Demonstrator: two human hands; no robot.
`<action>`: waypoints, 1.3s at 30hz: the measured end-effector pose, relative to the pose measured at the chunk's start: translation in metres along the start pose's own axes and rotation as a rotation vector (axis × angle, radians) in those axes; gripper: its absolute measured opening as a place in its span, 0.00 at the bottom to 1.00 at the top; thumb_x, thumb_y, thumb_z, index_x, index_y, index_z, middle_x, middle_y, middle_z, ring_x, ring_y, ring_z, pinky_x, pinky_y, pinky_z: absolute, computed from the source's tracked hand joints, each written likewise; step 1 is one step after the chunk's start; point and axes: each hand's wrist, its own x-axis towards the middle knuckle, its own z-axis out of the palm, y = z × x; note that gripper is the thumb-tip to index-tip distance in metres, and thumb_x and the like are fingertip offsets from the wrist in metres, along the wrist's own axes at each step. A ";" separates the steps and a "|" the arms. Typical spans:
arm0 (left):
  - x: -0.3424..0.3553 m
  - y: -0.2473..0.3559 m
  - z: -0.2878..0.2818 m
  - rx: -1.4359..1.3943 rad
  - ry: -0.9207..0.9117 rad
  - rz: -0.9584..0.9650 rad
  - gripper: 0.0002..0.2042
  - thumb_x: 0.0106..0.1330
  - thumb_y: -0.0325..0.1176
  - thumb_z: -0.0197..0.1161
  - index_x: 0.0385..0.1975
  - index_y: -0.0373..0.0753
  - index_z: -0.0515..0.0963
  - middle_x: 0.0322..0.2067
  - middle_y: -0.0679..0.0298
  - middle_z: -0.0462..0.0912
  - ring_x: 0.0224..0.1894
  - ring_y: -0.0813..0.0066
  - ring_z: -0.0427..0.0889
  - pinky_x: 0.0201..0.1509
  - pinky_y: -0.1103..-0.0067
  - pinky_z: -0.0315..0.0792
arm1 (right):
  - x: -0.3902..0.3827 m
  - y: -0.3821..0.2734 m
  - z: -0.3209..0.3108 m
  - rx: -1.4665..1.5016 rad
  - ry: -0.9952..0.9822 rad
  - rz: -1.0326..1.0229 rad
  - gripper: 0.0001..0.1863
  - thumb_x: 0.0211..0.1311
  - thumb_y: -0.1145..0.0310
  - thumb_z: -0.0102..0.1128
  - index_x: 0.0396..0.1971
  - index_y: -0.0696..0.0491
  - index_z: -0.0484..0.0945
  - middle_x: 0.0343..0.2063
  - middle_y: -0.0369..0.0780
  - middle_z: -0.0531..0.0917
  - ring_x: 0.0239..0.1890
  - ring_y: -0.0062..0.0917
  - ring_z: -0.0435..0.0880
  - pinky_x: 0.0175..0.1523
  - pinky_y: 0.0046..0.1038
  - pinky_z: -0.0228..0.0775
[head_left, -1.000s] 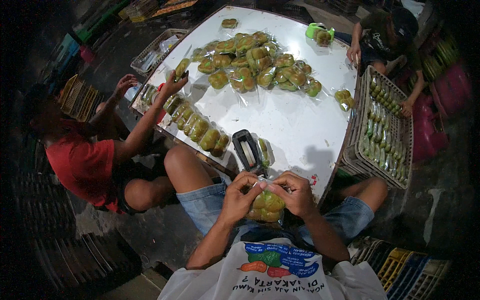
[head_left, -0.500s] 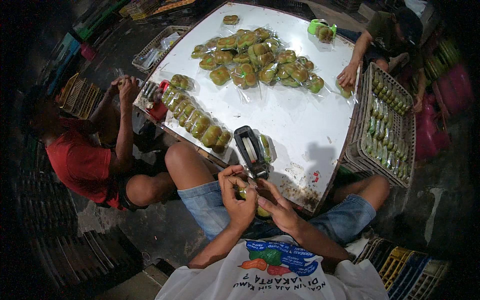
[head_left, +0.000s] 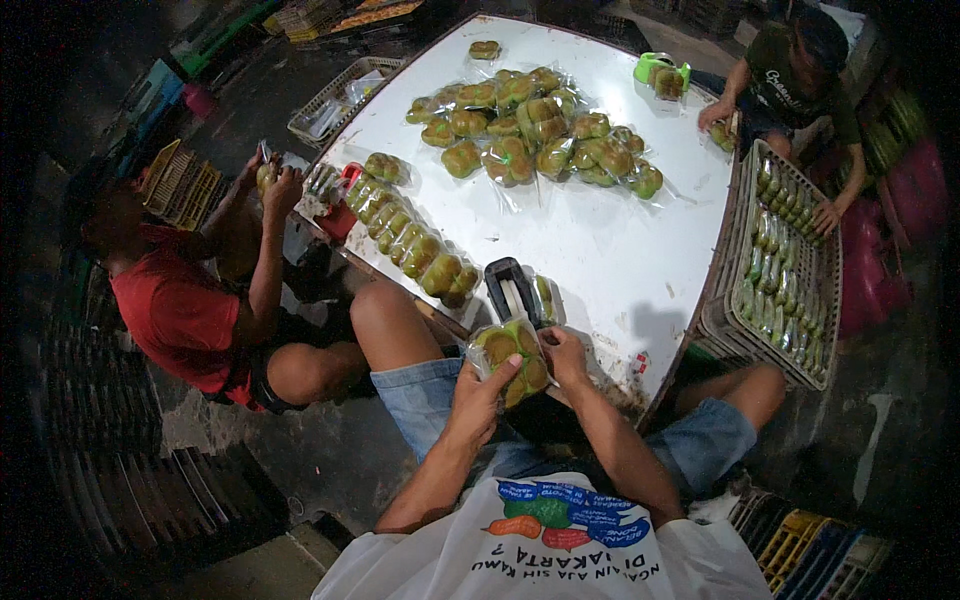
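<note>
- My left hand [head_left: 478,400] grips a clear-wrapped pack [head_left: 515,362] of green-brown fruit, thumb across its face, at the near edge of the counter [head_left: 620,250].
- My right hand [head_left: 565,358], fingers bent, is just beside the pack's right side; from my end I cannot tell whether it pinches anything.
- Just beyond the pack I see a black tape dispenser [head_left: 512,293], a slim pack [head_left: 544,296] beside it.
- To the left, a row of wrapped packs [head_left: 408,245] runs along the counter's edge.
- Farther off, I make out a loose heap of packs [head_left: 540,125].
</note>
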 end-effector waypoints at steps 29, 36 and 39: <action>0.011 0.011 0.002 0.429 -0.384 -0.277 0.30 0.74 0.53 0.57 0.66 0.36 0.68 0.57 0.60 0.78 0.55 0.72 0.78 0.57 0.76 0.74 | -0.061 -0.124 -0.090 -0.313 -0.476 -0.576 0.43 0.41 0.53 0.85 0.56 0.57 0.74 0.53 0.44 0.77 0.56 0.32 0.75 0.61 0.36 0.68; 0.018 0.062 -0.018 0.491 -0.314 0.219 0.21 0.72 0.29 0.60 0.64 0.34 0.70 0.57 0.59 0.79 0.58 0.72 0.78 0.54 0.76 0.76 | -0.048 -0.139 -0.077 0.058 -0.036 -0.445 0.18 0.67 0.66 0.64 0.52 0.56 0.74 0.41 0.39 0.82 0.45 0.24 0.81 0.54 0.29 0.73; 0.012 0.095 -0.019 0.426 -0.080 0.564 0.17 0.72 0.29 0.59 0.59 0.33 0.73 0.54 0.58 0.81 0.57 0.72 0.79 0.53 0.77 0.75 | -0.016 -0.116 -0.051 -0.069 0.509 -0.648 0.23 0.64 0.64 0.67 0.54 0.57 0.72 0.46 0.49 0.82 0.52 0.38 0.81 0.55 0.38 0.72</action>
